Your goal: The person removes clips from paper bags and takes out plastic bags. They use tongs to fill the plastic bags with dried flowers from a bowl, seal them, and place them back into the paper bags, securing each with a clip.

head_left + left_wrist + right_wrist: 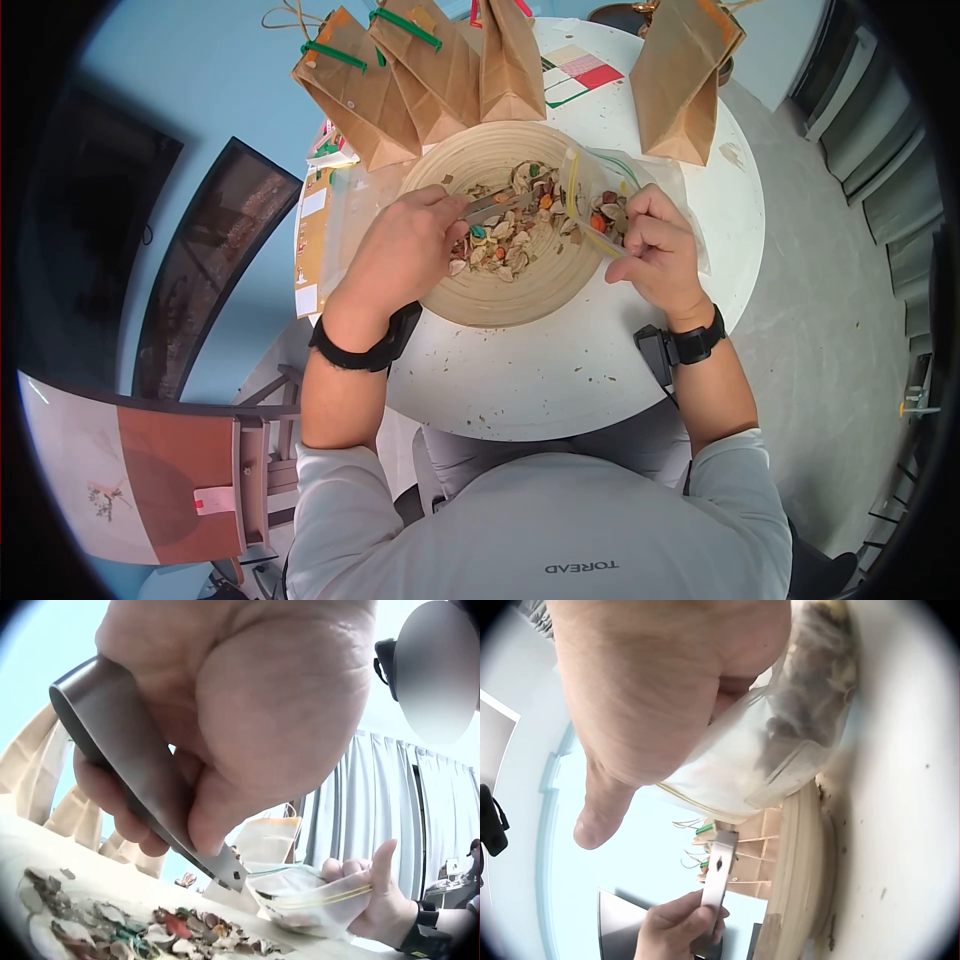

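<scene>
My left hand (405, 245) grips metal tongs (124, 739) over a round wooden bowl (520, 312). Dried flower and leaf pieces (510, 245), some orange, red and teal, lie loose in that bowl. The tongs' tips (724, 844) point toward a clear zip bag (727, 769), apart from it in the right wrist view. My right hand (658, 250) holds this bag by its side at the bowl's right, thumb sticking out. The bag's mouth, with a yellow zip strip, gapes toward the bowl. Dried pieces fill part of the bag, as the right wrist view shows.
Brown paper bags (440, 85) with green clips stand behind the bowl, and another paper bag (685, 80) stands at the back right. Coloured cards (582, 75) lie between them. Crumbs dot the white round table (520, 385). A brown sheet (310, 240) lies at the left edge.
</scene>
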Motion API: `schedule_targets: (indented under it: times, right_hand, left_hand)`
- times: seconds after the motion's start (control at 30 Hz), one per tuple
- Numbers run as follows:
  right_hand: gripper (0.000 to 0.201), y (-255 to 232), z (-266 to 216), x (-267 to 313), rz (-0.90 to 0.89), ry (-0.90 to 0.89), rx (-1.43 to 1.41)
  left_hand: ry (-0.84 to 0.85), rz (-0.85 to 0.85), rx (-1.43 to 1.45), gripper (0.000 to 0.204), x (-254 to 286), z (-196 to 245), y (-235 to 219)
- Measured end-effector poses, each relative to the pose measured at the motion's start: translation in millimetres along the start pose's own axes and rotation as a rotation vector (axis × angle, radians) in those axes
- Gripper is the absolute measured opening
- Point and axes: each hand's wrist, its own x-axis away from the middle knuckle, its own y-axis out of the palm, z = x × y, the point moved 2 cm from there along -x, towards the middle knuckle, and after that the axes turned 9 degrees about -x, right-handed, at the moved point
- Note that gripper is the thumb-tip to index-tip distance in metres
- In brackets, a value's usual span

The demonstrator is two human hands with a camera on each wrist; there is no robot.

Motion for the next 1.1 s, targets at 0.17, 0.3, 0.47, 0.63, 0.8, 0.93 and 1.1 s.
schedule_targets:
  times: [0.17,0.3,0.47,0.63,0.8,0.93,1.1]
  right_hand:
    - [0.061,0.9,-2.9,-0.6,-0.016,-0.007,-0.018]
    - [0.062,-1.0,0.0,1.2,-0.004,-0.047,-0.016]
    - [0.063,-5.3,-0.3,3.3,0.085,-0.082,0.025]
    - [0.064,-7.4,-2.1,3.8,0.216,-0.127,0.024]
    - [0.065,-8.8,1.4,6.1,0.219,-0.122,0.046]
    - [0.065,-8.2,2.9,5.8,0.203,-0.122,0.034]
    - [0.065,-7.9,2.4,4.9,0.179,-0.103,0.030]
  left_hand:
    - [0.111,-0.012,0.037,0.024,-22.1,28.0,-5.2]
    - [0.160,-0.023,-0.087,0.033,-40.8,54.5,5.9]
    - [0.129,0.023,-0.192,0.040,-26.9,37.8,-17.7]
    - [0.132,-0.107,-0.093,0.042,21.2,22.4,3.7]
    - [0.131,-0.198,-0.100,0.038,9.7,37.0,37.4]
    - [0.060,-0.224,-0.180,0.032,-25.3,16.2,56.4]
    - [0.000,-0.273,-0.200,0.023,-36.1,-10.3,66.6]
